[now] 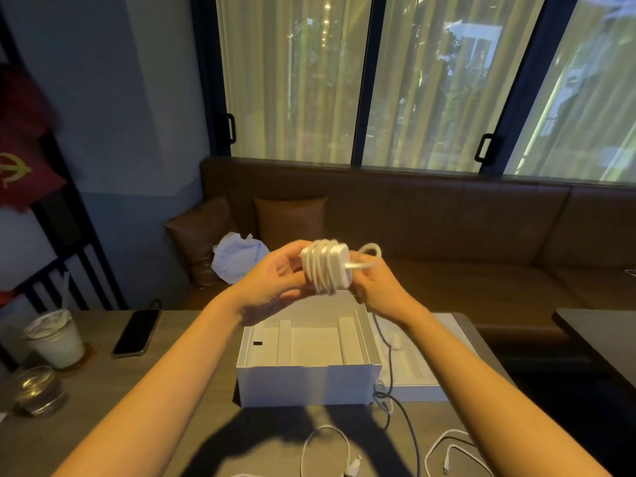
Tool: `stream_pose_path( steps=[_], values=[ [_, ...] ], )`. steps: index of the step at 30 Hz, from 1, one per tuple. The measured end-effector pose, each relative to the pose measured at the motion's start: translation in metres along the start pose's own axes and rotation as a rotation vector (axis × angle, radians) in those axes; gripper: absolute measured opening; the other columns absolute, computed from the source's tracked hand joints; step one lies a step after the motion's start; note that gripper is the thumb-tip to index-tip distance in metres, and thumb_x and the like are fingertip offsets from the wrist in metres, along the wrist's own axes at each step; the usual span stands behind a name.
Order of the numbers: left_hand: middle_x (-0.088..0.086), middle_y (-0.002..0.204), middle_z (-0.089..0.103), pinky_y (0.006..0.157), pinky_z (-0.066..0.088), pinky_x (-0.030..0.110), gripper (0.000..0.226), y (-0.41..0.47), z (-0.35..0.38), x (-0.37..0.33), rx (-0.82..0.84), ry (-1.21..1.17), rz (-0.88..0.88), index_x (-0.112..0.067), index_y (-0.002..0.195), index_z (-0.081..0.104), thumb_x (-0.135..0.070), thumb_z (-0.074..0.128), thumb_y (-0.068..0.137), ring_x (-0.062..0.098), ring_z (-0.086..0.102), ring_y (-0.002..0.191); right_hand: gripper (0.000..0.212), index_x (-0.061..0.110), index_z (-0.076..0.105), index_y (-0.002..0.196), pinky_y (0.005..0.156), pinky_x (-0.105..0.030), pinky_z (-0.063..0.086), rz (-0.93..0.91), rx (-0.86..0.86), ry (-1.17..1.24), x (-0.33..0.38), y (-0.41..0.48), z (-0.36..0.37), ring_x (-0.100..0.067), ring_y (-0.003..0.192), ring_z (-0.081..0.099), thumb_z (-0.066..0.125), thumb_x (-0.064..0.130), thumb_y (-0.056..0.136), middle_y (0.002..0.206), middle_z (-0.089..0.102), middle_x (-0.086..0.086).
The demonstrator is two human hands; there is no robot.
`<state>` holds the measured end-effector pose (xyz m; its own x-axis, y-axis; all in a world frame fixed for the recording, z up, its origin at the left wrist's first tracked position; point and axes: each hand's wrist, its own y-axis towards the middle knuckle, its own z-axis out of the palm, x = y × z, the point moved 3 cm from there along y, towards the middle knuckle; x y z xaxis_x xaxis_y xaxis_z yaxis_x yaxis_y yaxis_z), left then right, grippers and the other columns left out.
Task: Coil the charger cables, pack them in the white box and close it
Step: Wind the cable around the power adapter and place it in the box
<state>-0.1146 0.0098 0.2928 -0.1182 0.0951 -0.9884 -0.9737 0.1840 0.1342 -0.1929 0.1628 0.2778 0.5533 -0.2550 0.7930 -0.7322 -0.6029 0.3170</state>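
Two bare forearms are seen entering from the lower edge of the view, one from each lower corner. No sleeves are worn on either arm as far as the frame shows, and the wrists are left uncovered. The bare left hand (272,280) and the bare right hand (378,287) are shown ungloved. The fingers are partly blurred, so finer detail on them cannot be made out.

Both forearms extended forward, bare. Left hand (272,280) raised, fingers curled in grip. Right hand (377,287) level opposite, fingers pinched.
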Motion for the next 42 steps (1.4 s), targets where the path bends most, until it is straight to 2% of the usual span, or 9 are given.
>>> stream_pose_path(
  steps=[5,9,14,19,23,32,37,40,42],
  values=[
    [0.005,0.109,0.066,0.094,0.053,0.034,0.03,0.019,-0.01,0.009,-0.311,-0.117,0.084,-0.013,0.12,0.053,-0.005,0.055,0.091,0.019,0.068,0.1,0.024,0.006,0.053,0.099,0.05,-0.027,0.042,0.235,0.185,-0.004,-0.006,-0.009,0.03,-0.014,0.054,0.044,0.036,0.022,0.1,0.067,0.05,-0.004],
    [0.007,0.112,0.064,0.082,0.054,0.026,0.037,0.024,-0.022,0.025,-0.619,0.129,0.049,-0.012,0.124,0.051,-0.013,0.062,0.089,0.023,0.064,0.104,0.023,0.013,0.051,0.118,0.063,-0.027,0.055,0.299,0.433,-0.16,-0.003,-0.016,0.038,-0.014,0.059,0.056,0.049,0.018,0.095,0.073,0.056,-0.006],
    [0.02,0.12,0.057,0.087,0.047,0.035,0.04,0.019,-0.037,0.03,-0.848,0.346,0.092,-0.001,0.125,0.045,-0.004,0.059,0.088,0.034,0.057,0.109,0.025,0.01,0.054,0.118,0.074,-0.03,0.057,0.363,0.635,-0.241,0.007,-0.025,0.032,-0.015,0.063,0.065,0.054,0.012,0.093,0.086,0.066,-0.011],
    [0.006,0.109,0.059,0.074,0.052,0.024,0.027,0.017,-0.045,0.04,-0.323,0.824,-0.014,-0.02,0.111,0.053,-0.013,0.064,0.086,0.017,0.059,0.092,0.018,0.012,0.068,0.102,0.074,-0.037,0.056,0.089,0.357,-0.488,0.027,-0.009,0.007,-0.021,0.076,0.063,0.056,0.022,0.093,0.09,0.067,-0.006],
    [0.004,0.098,0.067,0.081,0.057,0.033,0.03,0.005,-0.035,0.033,0.012,0.564,-0.111,-0.015,0.105,0.062,-0.01,0.074,0.078,0.02,0.067,0.09,0.013,0.018,0.07,0.097,0.075,-0.027,0.054,-0.011,0.197,-0.386,0.033,-0.001,-0.014,-0.011,0.08,0.061,0.059,0.023,0.091,0.086,0.065,0.005],
    [0.007,0.115,0.068,0.082,0.058,0.037,0.049,0.0,-0.012,0.018,0.18,-0.091,-0.134,-0.03,0.121,0.061,-0.006,0.069,0.079,0.025,0.067,0.104,0.017,0.003,0.067,0.08,0.059,-0.021,0.056,0.234,0.148,0.251,0.009,-0.012,0.006,-0.015,0.063,0.061,0.059,0.015,0.091,0.072,0.062,-0.012],
    [0.016,0.095,0.073,0.068,0.061,0.036,0.08,0.003,0.001,0.017,0.095,-0.51,-0.132,-0.007,0.111,0.067,-0.03,0.096,0.04,0.025,0.072,0.086,0.02,0.002,0.061,0.095,0.066,-0.029,0.049,0.421,0.301,0.544,0.003,-0.018,0.032,-0.014,0.058,0.052,0.048,0.017,0.096,0.07,0.055,-0.009],
    [0.019,0.11,0.067,0.078,0.06,0.041,0.079,0.003,-0.001,0.013,0.027,-0.491,-0.071,-0.009,0.123,0.056,-0.024,0.091,0.054,0.03,0.07,0.095,0.035,0.005,0.063,0.095,0.064,-0.029,0.045,0.523,0.325,0.716,-0.004,-0.022,0.042,-0.016,0.06,0.049,0.042,0.033,0.098,0.071,0.056,-0.008],
    [0.018,0.115,0.063,0.083,0.058,0.044,0.048,0.008,-0.006,0.01,-0.1,-0.415,-0.001,-0.011,0.123,0.053,-0.012,0.072,0.079,0.03,0.07,0.095,0.044,0.005,0.059,0.1,0.06,-0.027,0.045,0.609,0.29,0.838,-0.014,-0.028,0.046,-0.016,0.059,0.047,0.034,0.041,0.1,0.07,0.056,-0.008]
  ],
)
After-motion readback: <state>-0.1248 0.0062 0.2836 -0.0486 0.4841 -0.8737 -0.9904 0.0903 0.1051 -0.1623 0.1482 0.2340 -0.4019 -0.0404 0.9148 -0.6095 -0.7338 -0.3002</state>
